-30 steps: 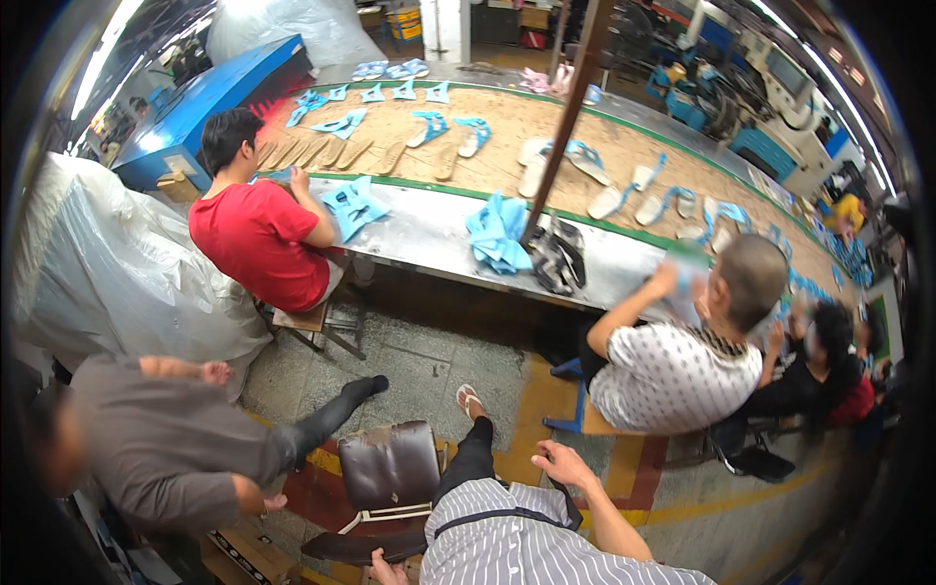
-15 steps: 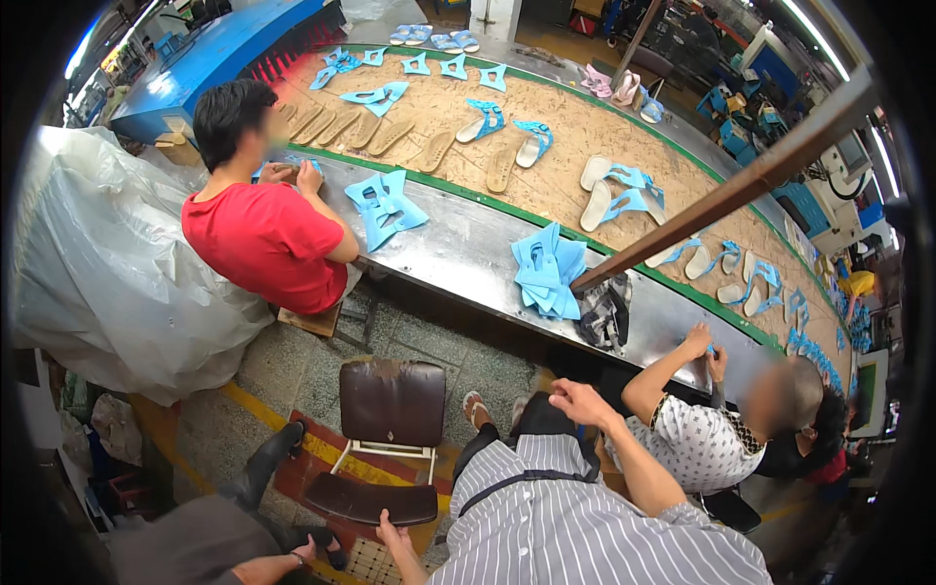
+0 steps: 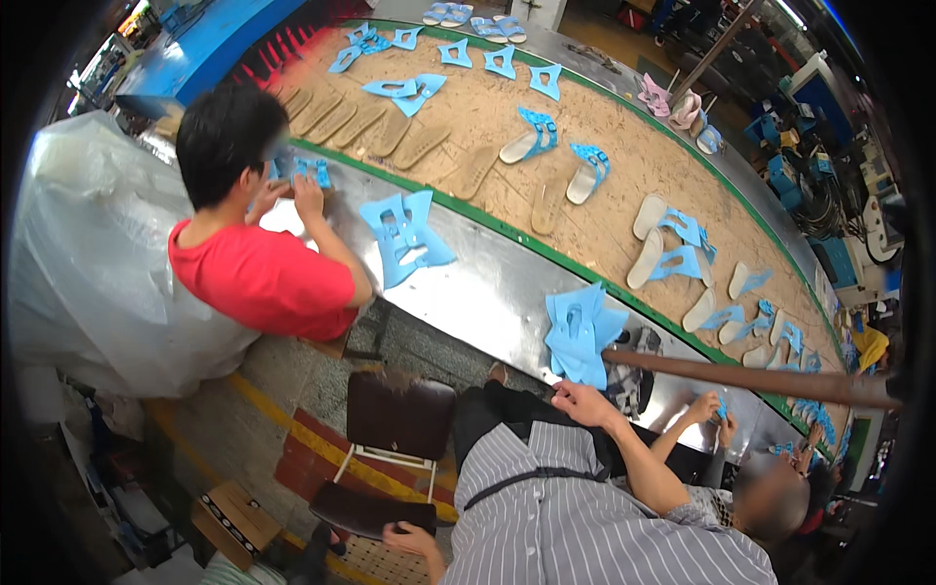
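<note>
My left hand [image 3: 411, 539] is low in the view at the front edge of a dark brown chair's seat [image 3: 375, 514], its fingers curled against the edge. My right hand [image 3: 582, 402] hovers at the near edge of the metal workbench [image 3: 458, 292], its fingers loosely bent and apart, with nothing visible in them. Just beyond that hand lies a stack of light blue sandal uppers [image 3: 580, 336], its points sticking out on all sides. Another pile of blue uppers [image 3: 405, 239] rests farther left on the bench.
A conveyor belt [image 3: 468, 132] behind the bench carries insoles and blue-strapped sandals. A brown metal bar [image 3: 751, 378] crosses at right. A red-shirted worker [image 3: 258, 263] sits left, another worker [image 3: 746, 497] right. A cardboard box [image 3: 234, 522] stands at lower left.
The view has shifted closer to the bench. My right hand has come nearer the blue stack; my left stays by the chair seat. The dark-clothed person at lower left has mostly left the view.
</note>
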{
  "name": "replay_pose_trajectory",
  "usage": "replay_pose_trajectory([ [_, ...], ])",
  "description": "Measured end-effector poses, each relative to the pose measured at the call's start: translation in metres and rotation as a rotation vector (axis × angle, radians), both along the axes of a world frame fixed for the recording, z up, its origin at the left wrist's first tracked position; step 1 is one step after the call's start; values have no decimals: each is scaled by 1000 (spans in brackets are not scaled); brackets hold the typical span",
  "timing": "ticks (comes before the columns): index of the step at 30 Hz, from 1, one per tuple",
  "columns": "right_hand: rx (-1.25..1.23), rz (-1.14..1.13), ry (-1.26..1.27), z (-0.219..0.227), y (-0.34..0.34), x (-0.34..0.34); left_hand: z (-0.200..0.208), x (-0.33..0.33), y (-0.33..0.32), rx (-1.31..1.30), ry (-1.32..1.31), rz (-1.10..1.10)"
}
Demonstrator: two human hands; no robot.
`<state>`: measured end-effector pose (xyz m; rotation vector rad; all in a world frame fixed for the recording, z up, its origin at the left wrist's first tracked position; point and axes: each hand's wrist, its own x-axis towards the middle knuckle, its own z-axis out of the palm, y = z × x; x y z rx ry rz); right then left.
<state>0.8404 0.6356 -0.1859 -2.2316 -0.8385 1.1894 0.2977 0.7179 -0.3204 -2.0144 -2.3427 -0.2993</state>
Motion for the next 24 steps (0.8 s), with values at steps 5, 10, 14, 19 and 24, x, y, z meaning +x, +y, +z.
replay_pose_trajectory([
  [5, 44, -68, 99, -6, 30, 15, 3, 74, 14, -964, -1061, 320],
  [10, 30, -231, 134, 2, 24, 13, -6, 159, 169, -958, -1059, 232],
  [14, -71, -463, 227, 10, 40, 12, -14, 270, 317, -965, -1082, 62],
  [19, 35, -583, 89, 62, 112, -2, -30, 428, 464, -1068, -1100, -119],
  [24, 151, -449, 200, 142, 201, -21, -50, 505, 545, -1185, -1038, -163],
])
